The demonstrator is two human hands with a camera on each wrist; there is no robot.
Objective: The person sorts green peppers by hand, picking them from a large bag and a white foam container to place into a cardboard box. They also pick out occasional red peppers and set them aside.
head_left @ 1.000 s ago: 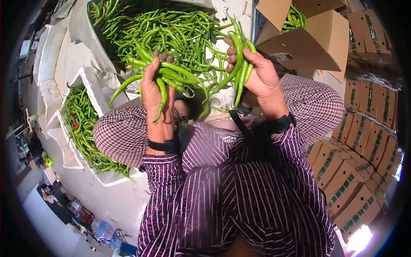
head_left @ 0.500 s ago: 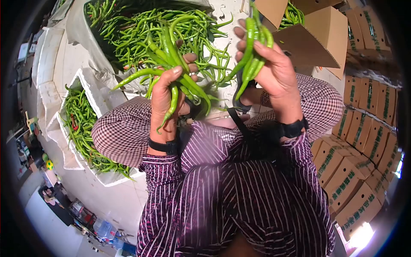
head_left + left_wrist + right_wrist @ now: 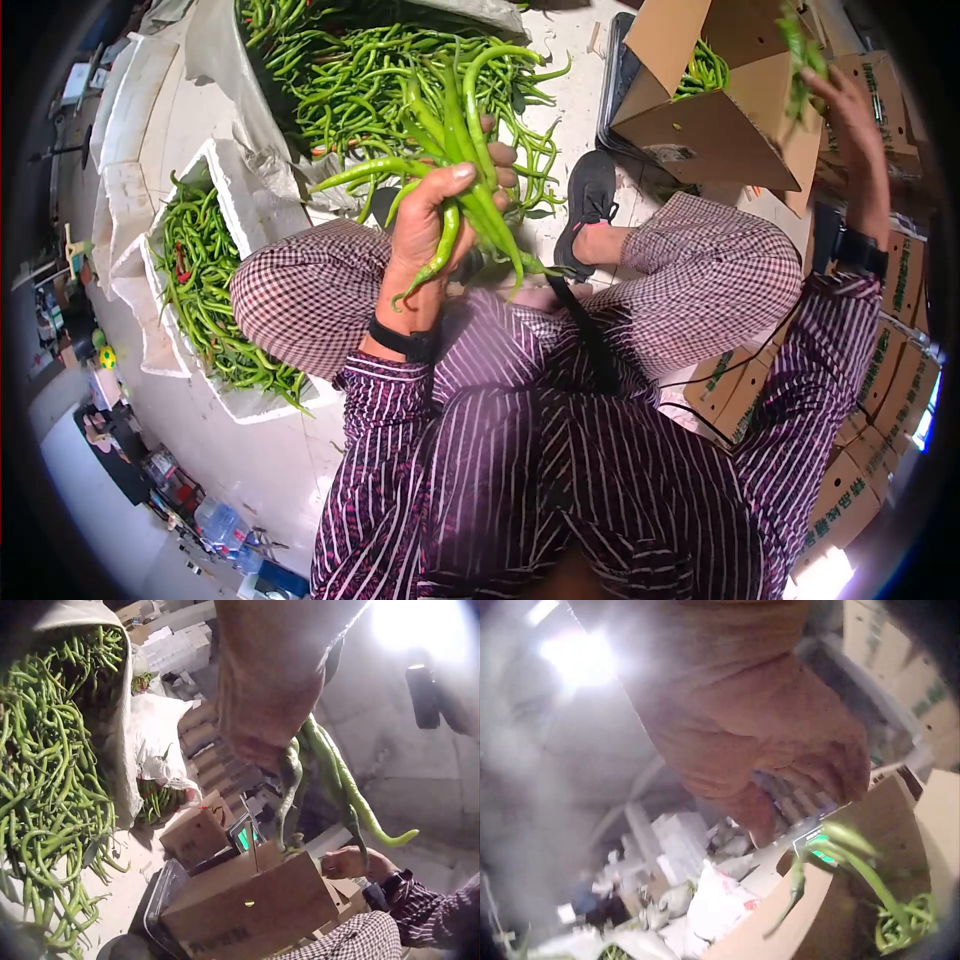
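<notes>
In the head view my left hand grips a fanned bunch of long green chili peppers, thumb across them, in front of the big pile. Their tips hang below that hand in the left wrist view, where the chili peppers curve downward. At the upper right my right hand reaches over the open cardboard box, with blurred peppers at its fingertips. The right wrist view shows the fingers and thumb of the right hand parted, with loose peppers dropping below them into the box.
A large pile of chili peppers spills from a pale sack. On the left stands a white foam box holding more peppers. Printed cartons are stacked at right. My shoe is near the cardboard box.
My right hand has carried its peppers rightward and up to the cardboard box and loosened its hold there. The left hand has shifted slightly right, still holding its bunch, now pointing more upward.
</notes>
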